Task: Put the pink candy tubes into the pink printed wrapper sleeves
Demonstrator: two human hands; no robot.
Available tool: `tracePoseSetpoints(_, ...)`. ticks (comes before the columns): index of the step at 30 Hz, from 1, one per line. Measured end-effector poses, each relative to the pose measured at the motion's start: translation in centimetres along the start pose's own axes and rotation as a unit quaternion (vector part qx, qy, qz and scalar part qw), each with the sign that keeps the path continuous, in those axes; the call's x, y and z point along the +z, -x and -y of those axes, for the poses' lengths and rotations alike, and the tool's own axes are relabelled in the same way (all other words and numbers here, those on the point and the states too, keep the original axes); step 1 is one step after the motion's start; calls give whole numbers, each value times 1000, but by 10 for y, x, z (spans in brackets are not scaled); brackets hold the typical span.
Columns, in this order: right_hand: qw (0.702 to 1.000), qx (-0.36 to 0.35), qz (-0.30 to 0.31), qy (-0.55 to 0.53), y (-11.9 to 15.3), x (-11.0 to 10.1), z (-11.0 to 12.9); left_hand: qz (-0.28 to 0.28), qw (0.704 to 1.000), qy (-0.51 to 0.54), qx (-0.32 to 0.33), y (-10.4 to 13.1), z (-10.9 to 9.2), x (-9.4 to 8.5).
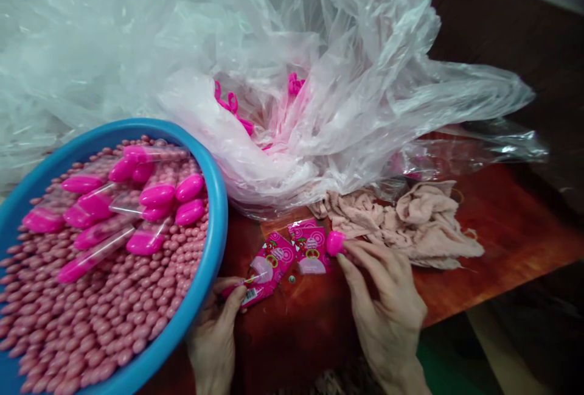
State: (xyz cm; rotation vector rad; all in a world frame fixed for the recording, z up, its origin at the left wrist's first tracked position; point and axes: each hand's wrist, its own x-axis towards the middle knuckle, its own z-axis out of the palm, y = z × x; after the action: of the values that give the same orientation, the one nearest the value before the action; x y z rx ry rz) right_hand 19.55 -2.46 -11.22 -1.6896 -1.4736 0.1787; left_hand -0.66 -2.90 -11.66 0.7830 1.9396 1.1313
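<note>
My left hand (219,322) pinches the lower end of a pink printed packet (274,255), which has a barcode and cartoon pictures. A second pink printed packet (311,249) lies beside it on the table. My right hand (387,297) is closed at the fingertips on a small, glossy, bright pink plastic piece (335,243), just right of the second packet. Left of my left hand stands a blue basin (218,200), filled with small pinkish-brown candy balls (114,322). On the candies rest several clear tubes with bright pink ends (98,252).
Behind the basin and packets, a large heap of clear plastic bags (365,109) holds bright pink pieces (232,106). A crumpled beige cloth (410,218) lies right of the packets. The reddish-brown table (511,230) ends along a slanted edge at the lower right.
</note>
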Motion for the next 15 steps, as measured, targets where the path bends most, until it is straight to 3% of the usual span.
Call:
tracePoseSetpoints(6, 991, -63, 119, 4, -2, 39, 27, -76, 997, -20, 11, 5, -5, 2)
tracePoseSetpoints(10, 990, -52, 127, 17, 1, 58, 27, -65, 998, 10, 10, 8, -1, 3)
tracePoseSetpoints(15, 993, -51, 107, 8, 3, 63, 21, -26, 999, 22, 40, 7, 9, 1)
